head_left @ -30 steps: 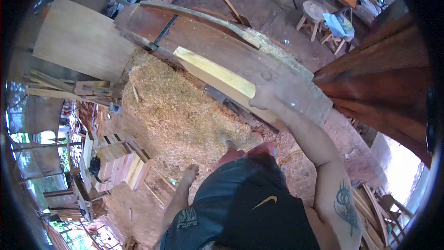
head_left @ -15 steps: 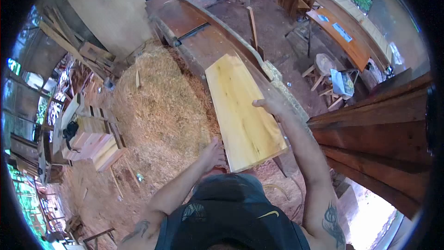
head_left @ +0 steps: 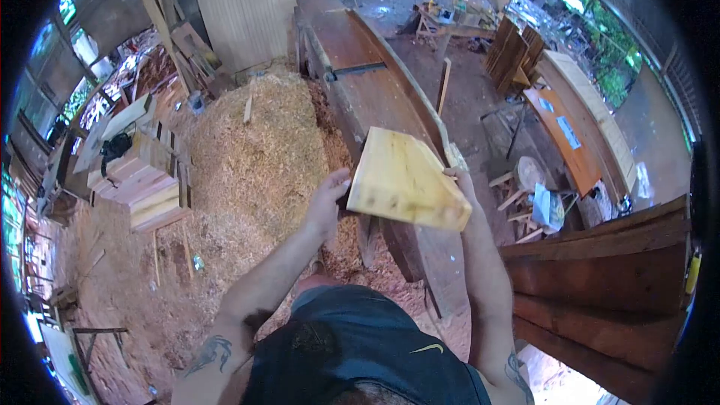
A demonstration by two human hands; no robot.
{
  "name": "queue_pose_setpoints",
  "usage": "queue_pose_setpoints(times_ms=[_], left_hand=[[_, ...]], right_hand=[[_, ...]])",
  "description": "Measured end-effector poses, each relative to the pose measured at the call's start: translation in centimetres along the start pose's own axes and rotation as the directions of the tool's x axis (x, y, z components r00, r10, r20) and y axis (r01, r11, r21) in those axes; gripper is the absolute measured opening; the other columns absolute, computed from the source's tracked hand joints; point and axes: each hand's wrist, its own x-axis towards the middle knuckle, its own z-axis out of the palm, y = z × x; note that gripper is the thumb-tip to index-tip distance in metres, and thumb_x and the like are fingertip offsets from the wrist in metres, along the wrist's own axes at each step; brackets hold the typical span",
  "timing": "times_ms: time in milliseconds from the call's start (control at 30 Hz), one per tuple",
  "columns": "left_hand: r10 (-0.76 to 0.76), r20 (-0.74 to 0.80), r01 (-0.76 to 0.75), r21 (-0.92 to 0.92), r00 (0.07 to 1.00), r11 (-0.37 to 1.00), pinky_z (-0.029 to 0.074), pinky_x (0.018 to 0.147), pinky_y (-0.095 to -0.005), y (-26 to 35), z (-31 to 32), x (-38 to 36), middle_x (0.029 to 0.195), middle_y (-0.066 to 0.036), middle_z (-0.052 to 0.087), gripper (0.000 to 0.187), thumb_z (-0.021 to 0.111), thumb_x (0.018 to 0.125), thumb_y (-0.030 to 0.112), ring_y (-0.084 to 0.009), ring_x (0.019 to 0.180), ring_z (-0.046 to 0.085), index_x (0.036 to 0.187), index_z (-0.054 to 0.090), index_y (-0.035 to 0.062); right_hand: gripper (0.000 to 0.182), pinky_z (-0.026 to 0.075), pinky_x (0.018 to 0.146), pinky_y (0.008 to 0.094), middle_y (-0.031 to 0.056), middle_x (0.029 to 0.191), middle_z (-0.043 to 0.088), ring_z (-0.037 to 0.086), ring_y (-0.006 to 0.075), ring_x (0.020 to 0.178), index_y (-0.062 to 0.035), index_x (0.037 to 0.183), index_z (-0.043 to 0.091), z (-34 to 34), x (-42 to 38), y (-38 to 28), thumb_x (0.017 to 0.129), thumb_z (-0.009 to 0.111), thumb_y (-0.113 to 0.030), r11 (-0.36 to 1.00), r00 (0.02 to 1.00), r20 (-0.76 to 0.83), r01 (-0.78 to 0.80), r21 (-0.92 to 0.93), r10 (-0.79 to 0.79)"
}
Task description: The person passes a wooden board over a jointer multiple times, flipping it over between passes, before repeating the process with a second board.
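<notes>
A pale yellow wooden board (head_left: 405, 184) is raised in front of me, tilted with its near edge towards me. My left hand (head_left: 328, 201) is closed at the board's left edge, its fingers partly hidden. My right hand (head_left: 461, 182) grips the opposite edge, fingertips curled over the top. Below and beyond the board stretches a long jointer-like machine (head_left: 367, 94) with a reddish-brown bed and a dark slot across it. The board covers part of that bed.
A big heap of wood shavings (head_left: 255, 142) lies left of the machine. Stacked planks (head_left: 139, 184) stand farther left, with a dark power tool on top. Large dark-brown boards (head_left: 600, 277) jut in close on my right. A log stool (head_left: 529, 172) stands beyond them.
The board has been lifted and tipped up off the machine bed. My left hand has come up to its left edge, and my right hand has shifted along its edge. The camera view has swung.
</notes>
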Motion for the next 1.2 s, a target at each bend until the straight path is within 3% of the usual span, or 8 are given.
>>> queue_pose_setpoints(times_ms=[100, 200, 367, 467, 600, 667, 867, 1200], left_hand=[[0.057, 0.133, -0.053, -0.034, 0.989, 0.998, 0.064, 0.084, -0.0455, 3.1, 0.7, 2.1, 0.120, -0.013, 0.072, 0.044, 0.056, 0.107, 0.022, -0.0248, 0.103, 0.074, 0.148, 0.048, 0.0063], [0.104, 0.140, -0.084, -0.138, 0.985, 0.987, 0.065, 0.079, -0.0451, 4.7, 2.5, 2.9, 0.113, -0.014, 0.071, 0.044, 0.051, 0.109, 0.017, -0.0253, 0.087, 0.075, 0.151, 0.045, 0.0048], [0.108, 0.138, -0.098, -0.076, 0.985, 0.992, 0.066, 0.079, -0.0423, 4.9, 2.5, 3.4, 0.114, -0.017, 0.072, 0.041, 0.049, 0.109, 0.012, -0.0264, 0.093, 0.076, 0.150, 0.046, 0.0058], [0.105, 0.138, -0.096, -0.068, 0.985, 0.993, 0.067, 0.080, -0.0419, 4.8, 2.5, 2.6, 0.118, -0.017, 0.073, 0.044, 0.050, 0.109, 0.012, -0.0268, 0.095, 0.076, 0.152, 0.043, 0.0051], [0.114, 0.146, -0.107, -0.055, 0.983, 0.993, 0.065, 0.084, -0.0420, 4.4, 1.9, 2.2, 0.120, -0.016, 0.072, 0.050, 0.053, 0.107, 0.015, -0.0267, 0.098, 0.075, 0.154, 0.041, 0.0048], [0.106, 0.119, -0.102, -0.038, 0.987, 0.994, 0.065, 0.085, -0.0426, 4.6, 2.1, 1.6, 0.121, -0.016, 0.072, 0.051, 0.054, 0.105, 0.016, -0.0265, 0.100, 0.075, 0.153, 0.041, 0.0051], [0.123, 0.126, -0.122, -0.014, 0.984, 0.992, 0.065, 0.088, -0.0468, 4.3, 1.6, 1.3, 0.128, -0.018, 0.070, 0.054, 0.054, 0.100, 0.012, -0.0284, 0.105, 0.075, 0.153, 0.043, 0.0060], [0.131, 0.114, -0.133, 0.008, 0.985, 0.991, 0.064, 0.089, -0.0467, 4.0, 1.5, 0.4, 0.130, -0.017, 0.070, 0.056, 0.053, 0.100, 0.013, -0.0291, 0.107, 0.074, 0.155, 0.041, 0.0064]], right_hand=[[0.041, 0.066, 0.081, 0.0472, 0.0148, 0.105, 0.078, 0.077, 0.0307, 0.091, -0.0025, 0.114, 0.072, 0.1, 1.9, -1.6, 0.095, 0.056, -0.036, 0.981, 0.974, 0.146, 0.154, 0.122, -0.171], [0.037, 0.066, 0.078, 0.0516, 0.0119, 0.103, 0.078, 0.077, 0.0301, 0.090, -0.0068, 0.110, 0.073, 1.1, 1.5, -2.7, 0.098, 0.056, -0.037, 0.926, 0.966, 0.201, 0.077, 0.370, -0.161], [0.040, 0.065, 0.079, 0.0509, 0.0097, 0.103, 0.078, 0.077, 0.0301, 0.089, -0.0101, 0.111, 0.073, 0.1, 2.4, -2.5, 0.100, 0.057, -0.045, 0.906, 0.974, 0.180, 0.050, 0.420, -0.137], [0.043, 0.064, 0.085, 0.0505, 0.0122, 0.107, 0.078, 0.077, 0.0321, 0.093, -0.0088, 0.115, 0.073, 1.5, 1.5, -2.3, 0.100, 0.058, -0.047, 0.935, 0.979, 0.114, 0.125, 0.332, -0.171], [0.068, 0.053, 0.107, 0.0580, 0.0226, 0.131, 0.070, 0.068, 0.0396, 0.120, 0.0010, 0.137, 0.061, -0.9, 4.9, -1.0, 0.103, 0.044, -0.056, 0.927, 0.980, 0.129, 0.094, 0.363, -0.149], [0.062, 0.054, 0.106, 0.0561, 0.0208, 0.129, 0.071, 0.069, 0.0384, 0.118, -0.0005, 0.136, 0.061, 3.1, 0.8, -1.6, 0.105, 0.042, -0.050, 0.916, 0.983, 0.110, 0.092, 0.391, -0.146], [0.059, 0.055, 0.106, 0.0561, 0.0200, 0.130, 0.071, 0.069, 0.0381, 0.118, -0.0007, 0.135, 0.062, 4.1, 0.3, -1.4, 0.106, 0.040, -0.046, 0.910, 0.986, 0.136, 0.034, 0.413, -0.098], [0.058, 0.054, 0.106, 0.0562, 0.0198, 0.132, 0.070, 0.069, 0.0384, 0.118, -0.0006, 0.136, 0.062, 5.0, -0.3, -1.1, 0.106, 0.038, -0.045, 0.937, 0.976, -0.044, 0.216, 0.275, -0.213]])
